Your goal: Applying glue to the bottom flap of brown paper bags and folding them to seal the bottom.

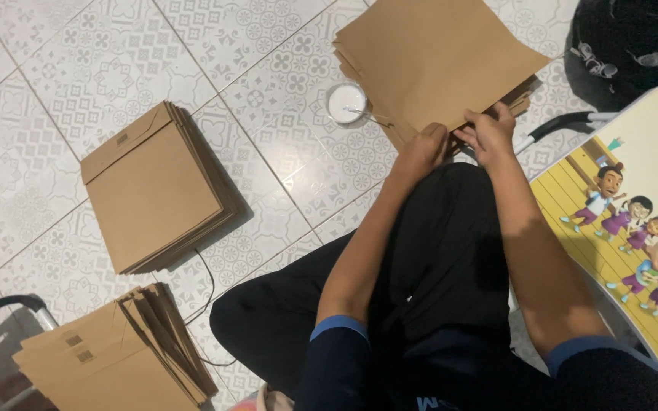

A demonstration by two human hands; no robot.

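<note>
A brown paper sheet (436, 57) lies on top of a stack of similar brown sheets on the tiled floor at the upper middle. My left hand (423, 148) and my right hand (487, 133) both pinch the sheet's near edge, fingers closed on it. My knees in black trousers sit just below the hands. A small white round dish (346, 102) holding white paste and a thin stick stands just left of the stack.
A pile of finished brown envelopes (158, 190) lies at the left. Another fanned pile of envelopes (116, 354) sits at the lower left beside a grey frame (9, 327). A small folding table with cartoon print (634, 190) stands at the right. A dark bag (634, 42) is top right.
</note>
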